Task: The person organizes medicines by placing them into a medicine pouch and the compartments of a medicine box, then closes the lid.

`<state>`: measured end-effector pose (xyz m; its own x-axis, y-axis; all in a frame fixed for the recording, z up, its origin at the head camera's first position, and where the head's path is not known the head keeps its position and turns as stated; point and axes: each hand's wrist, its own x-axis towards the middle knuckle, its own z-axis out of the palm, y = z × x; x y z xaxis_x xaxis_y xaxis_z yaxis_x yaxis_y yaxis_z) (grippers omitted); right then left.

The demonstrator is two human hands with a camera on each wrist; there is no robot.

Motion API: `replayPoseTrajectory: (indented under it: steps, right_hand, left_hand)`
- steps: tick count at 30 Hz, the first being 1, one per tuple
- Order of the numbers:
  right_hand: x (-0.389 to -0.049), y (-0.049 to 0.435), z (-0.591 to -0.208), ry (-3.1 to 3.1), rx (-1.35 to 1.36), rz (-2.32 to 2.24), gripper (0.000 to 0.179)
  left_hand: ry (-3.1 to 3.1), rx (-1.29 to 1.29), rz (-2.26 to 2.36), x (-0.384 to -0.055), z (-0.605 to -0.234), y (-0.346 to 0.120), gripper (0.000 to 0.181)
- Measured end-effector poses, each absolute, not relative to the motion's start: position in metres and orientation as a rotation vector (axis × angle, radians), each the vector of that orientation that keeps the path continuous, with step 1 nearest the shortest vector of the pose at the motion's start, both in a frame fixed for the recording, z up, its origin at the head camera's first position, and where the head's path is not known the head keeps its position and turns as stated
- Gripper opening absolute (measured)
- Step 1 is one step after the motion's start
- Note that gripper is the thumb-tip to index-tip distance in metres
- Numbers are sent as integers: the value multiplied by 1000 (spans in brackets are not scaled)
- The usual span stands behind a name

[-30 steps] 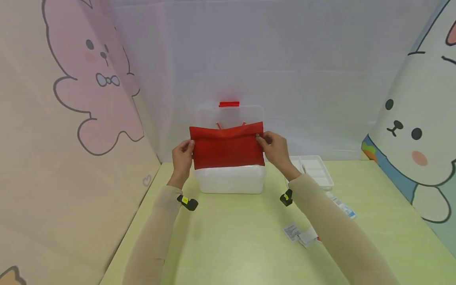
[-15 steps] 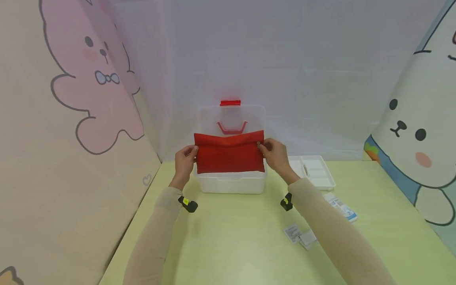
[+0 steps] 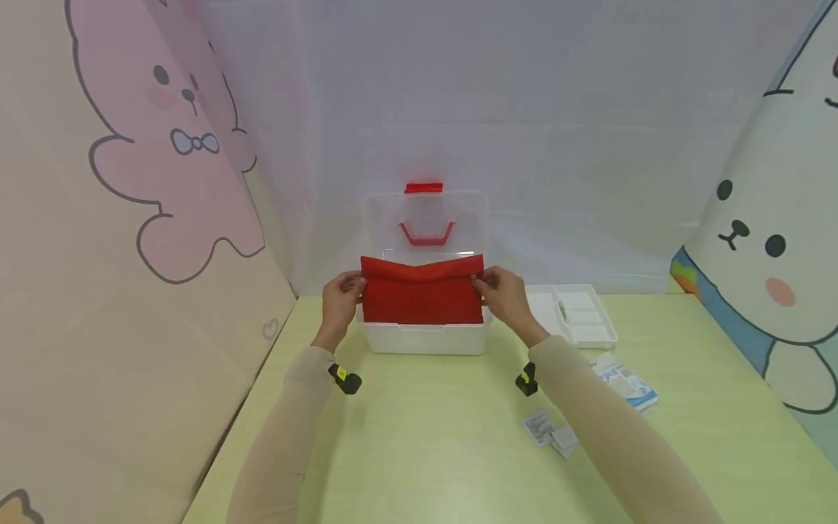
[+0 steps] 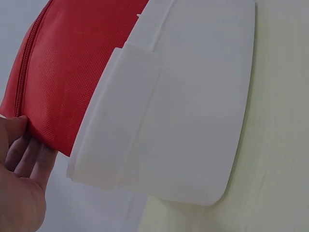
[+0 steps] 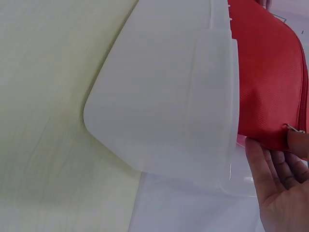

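Note:
Both hands hold a red zippered pouch [image 3: 422,295] by its two ends, upright at the mouth of a white translucent plastic box [image 3: 424,339]. My left hand [image 3: 340,304] pinches the left end, thumb in front and fingers behind, as the left wrist view also shows. At the right end my right hand [image 3: 509,300] pinches the pouch near the zipper pull [image 5: 294,128]. The pouch's lower edge goes behind the box's front rim, so its bottom is hidden. Behind it stands the box's raised clear lid [image 3: 452,211], with a red handle [image 3: 427,236] and a red latch [image 3: 423,188].
A white compartment tray [image 3: 585,316] lies right of the box. Nearer along the right forearm are a blue-and-white packet [image 3: 625,382] and small printed sachets [image 3: 546,431], partly covered by the sleeve. A white curtain [image 3: 556,145] hangs behind the green table [image 3: 419,437].
The pouch has come down, from in front of the lid to behind the box's front rim. Both hands have lowered with it, and the lid's red handle now shows.

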<state>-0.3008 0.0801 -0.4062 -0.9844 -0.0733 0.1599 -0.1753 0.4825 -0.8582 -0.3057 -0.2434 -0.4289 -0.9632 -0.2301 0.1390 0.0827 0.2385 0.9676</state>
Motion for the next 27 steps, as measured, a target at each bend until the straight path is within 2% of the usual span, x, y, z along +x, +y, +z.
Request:
replayPoseTrajectory:
  steps: [20,27]
  right_hand:
    - [-301,83,-425,-2777,254,1105,22]
    - [-303,84,-432,-2814,234,1049,21]
  left_hand:
    - [-2498,89,-1352,-302,-451,-246,23]
    - [-2561,-45,-965,-300,-449,-238,23]
